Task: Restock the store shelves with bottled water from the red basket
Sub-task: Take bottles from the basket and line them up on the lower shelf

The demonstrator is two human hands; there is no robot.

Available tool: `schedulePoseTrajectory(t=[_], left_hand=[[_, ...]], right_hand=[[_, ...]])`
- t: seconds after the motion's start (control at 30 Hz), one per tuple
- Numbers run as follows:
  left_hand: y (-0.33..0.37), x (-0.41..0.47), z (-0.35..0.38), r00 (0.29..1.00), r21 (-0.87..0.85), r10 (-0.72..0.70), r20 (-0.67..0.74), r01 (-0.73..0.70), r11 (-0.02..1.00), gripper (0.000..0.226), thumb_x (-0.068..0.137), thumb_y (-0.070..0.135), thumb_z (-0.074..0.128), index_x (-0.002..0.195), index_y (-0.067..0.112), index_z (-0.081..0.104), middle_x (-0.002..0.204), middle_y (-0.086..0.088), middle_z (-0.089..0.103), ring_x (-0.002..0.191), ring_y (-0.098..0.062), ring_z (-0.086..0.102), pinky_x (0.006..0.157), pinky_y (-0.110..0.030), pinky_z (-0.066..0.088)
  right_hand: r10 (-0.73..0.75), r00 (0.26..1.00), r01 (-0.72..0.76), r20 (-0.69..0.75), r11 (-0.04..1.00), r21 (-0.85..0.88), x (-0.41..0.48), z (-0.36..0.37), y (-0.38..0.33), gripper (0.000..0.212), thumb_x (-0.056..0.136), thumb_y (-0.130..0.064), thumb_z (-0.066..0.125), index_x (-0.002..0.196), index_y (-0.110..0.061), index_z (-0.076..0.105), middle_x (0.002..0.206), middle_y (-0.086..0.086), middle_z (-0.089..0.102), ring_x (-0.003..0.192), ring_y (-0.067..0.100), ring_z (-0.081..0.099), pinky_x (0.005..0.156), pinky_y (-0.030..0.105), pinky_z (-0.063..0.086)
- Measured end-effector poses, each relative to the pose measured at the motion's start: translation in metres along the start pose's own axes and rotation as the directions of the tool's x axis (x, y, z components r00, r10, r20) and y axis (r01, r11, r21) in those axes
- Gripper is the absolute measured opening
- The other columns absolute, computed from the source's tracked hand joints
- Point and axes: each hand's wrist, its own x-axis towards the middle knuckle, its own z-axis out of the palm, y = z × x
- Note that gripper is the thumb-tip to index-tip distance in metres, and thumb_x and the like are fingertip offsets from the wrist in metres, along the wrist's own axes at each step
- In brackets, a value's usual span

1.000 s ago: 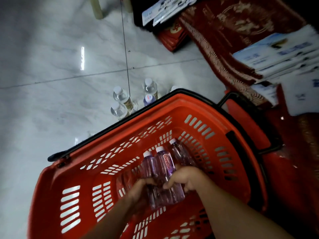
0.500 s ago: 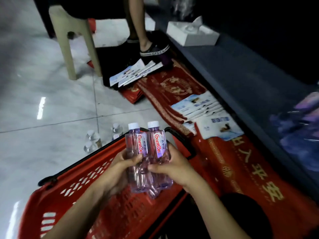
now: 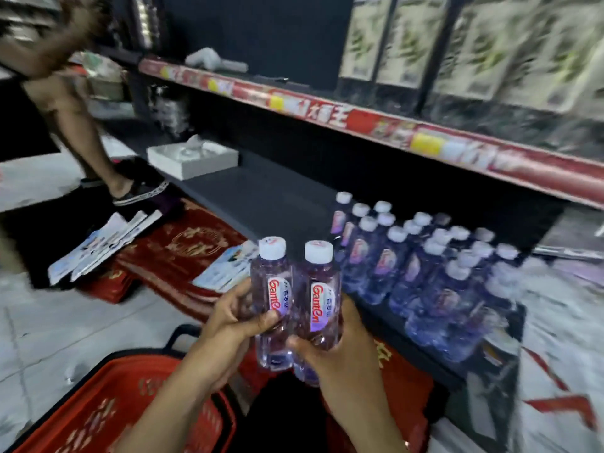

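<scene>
Head view shows the left hand and right hand both curled around upright bottles, caps up, held just left of the stocked rows, right hand nearer them, red basket farther left and below.

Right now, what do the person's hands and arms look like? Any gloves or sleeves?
No gloves. The left hand and the right hand are both bare, with no rings that I can see. The left forearm and the right forearm are bare too: no sleeves, watch or bracelet show down to the bottom edge of the picture.
</scene>
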Motion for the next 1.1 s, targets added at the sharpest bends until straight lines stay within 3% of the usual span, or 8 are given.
schedulePoseTrajectory(t=[0.13, 0.2, 0.3, 0.47, 0.57, 0.73, 0.9, 1.1], left_hand=[[-0.030, 0.036, 0.057, 0.996, 0.006, -0.025, 0.086, 0.024, 1.000, 0.053, 0.061, -0.004, 0.081, 0.111, -0.001, 0.066, 0.109, -0.020, 0.070, 0.097, -0.024, 0.068, 0.081, -0.029, 0.056], [-0.044, 0.052, 0.082, 0.991, 0.034, -0.053, 0.127, 0.049, 0.998, 0.056, 0.055, 0.007, 0.088, 0.107, 0.005, 0.070, 0.109, -0.017, 0.071, 0.098, -0.022, 0.068, 0.082, -0.030, 0.055], [-0.064, 0.071, 0.111, 0.978, 0.124, -0.117, 0.173, 0.096, 0.988, 0.059, 0.051, 0.012, 0.089, 0.107, 0.008, 0.070, 0.109, -0.012, 0.073, 0.099, -0.020, 0.069, 0.083, -0.030, 0.055], [-0.085, 0.095, 0.124, 0.969, 0.241, -0.188, 0.160, 0.147, 0.959, 0.038, 0.075, -0.013, 0.071, 0.105, 0.010, 0.066, 0.092, 0.002, 0.075, 0.096, -0.012, 0.068, 0.092, -0.033, 0.049], [-0.083, 0.109, 0.105, 0.985, 0.252, -0.150, 0.088, 0.124, 0.960, 0.038, 0.079, -0.018, 0.063, 0.102, 0.011, 0.064, 0.073, 0.012, 0.071, 0.076, -0.003, 0.067, 0.082, -0.029, 0.051], [-0.071, 0.147, 0.043, 0.997, 0.224, -0.073, 0.016, 0.068, 0.972, 0.047, 0.082, -0.011, 0.063, 0.124, 0.010, 0.060, 0.116, -0.006, 0.071, 0.112, -0.023, 0.065, 0.091, -0.036, 0.055], [-0.066, 0.192, -0.004, 0.996, 0.233, -0.072, 0.058, 0.057, 0.971, 0.048, 0.078, -0.010, 0.068, 0.122, 0.009, 0.062, 0.122, -0.015, 0.067, 0.118, -0.031, 0.061, 0.096, -0.044, 0.051], [-0.077, 0.250, -0.044, 0.993, 0.328, -0.069, 0.098, 0.033, 0.944, 0.046, 0.087, -0.015, 0.055, 0.122, 0.014, 0.061, 0.120, -0.007, 0.069, 0.118, -0.024, 0.062, 0.097, -0.040, 0.052]], right_hand=[[0.036, 0.980, -0.025, -0.196, 0.998, 0.055, 0.000, -0.051, 0.007, 0.065, 0.070, 0.008, 0.080, 0.116, -0.033, 0.058, 0.099, -0.018, 0.073, 0.087, -0.011, 0.066, 0.072, 0.007, 0.050], [0.074, 0.959, -0.068, -0.272, 0.997, 0.031, 0.000, -0.069, 0.016, 0.060, 0.075, -0.001, 0.081, 0.117, -0.033, 0.052, 0.098, -0.020, 0.069, 0.081, -0.020, 0.060, 0.067, 0.000, 0.044], [0.100, 0.901, -0.116, -0.422, 0.993, -0.014, 0.000, -0.092, 0.038, 0.061, 0.076, -0.014, 0.083, 0.122, -0.034, 0.049, 0.101, -0.022, 0.063, 0.083, -0.021, 0.059, 0.066, 0.000, 0.044], [0.146, 0.815, -0.175, -0.561, 0.985, 0.002, -0.002, -0.125, 0.067, 0.060, 0.074, -0.015, 0.084, 0.118, -0.033, 0.047, 0.104, -0.017, 0.064, 0.084, -0.019, 0.060, 0.065, 0.007, 0.048], [0.172, 0.812, -0.196, -0.557, 0.980, 0.017, 0.008, -0.117, 0.075, 0.060, 0.075, -0.015, 0.084, 0.120, -0.033, 0.048, 0.105, -0.016, 0.063, 0.084, -0.008, 0.063, 0.076, 0.022, 0.056], [0.180, 0.868, -0.177, -0.462, 0.983, 0.051, 0.054, -0.056, 0.070, 0.075, 0.072, -0.005, 0.085, 0.128, -0.040, 0.049, 0.115, -0.020, 0.063, 0.098, -0.008, 0.061, 0.083, 0.014, 0.054], [0.135, 0.912, -0.170, -0.386, 0.984, -0.058, 0.112, 0.008, 0.076, 0.080, 0.069, -0.020, 0.088, 0.136, -0.029, 0.045, 0.129, -0.012, 0.058, 0.118, 0.004, 0.058, 0.101, 0.030, 0.051], [0.077, 0.921, -0.167, -0.382, 0.963, -0.210, 0.186, 0.053, 0.089, 0.087, 0.076, -0.028, 0.083, 0.148, -0.023, 0.033, 0.147, -0.005, 0.044, 0.137, 0.012, 0.042, 0.111, 0.030, 0.040]])
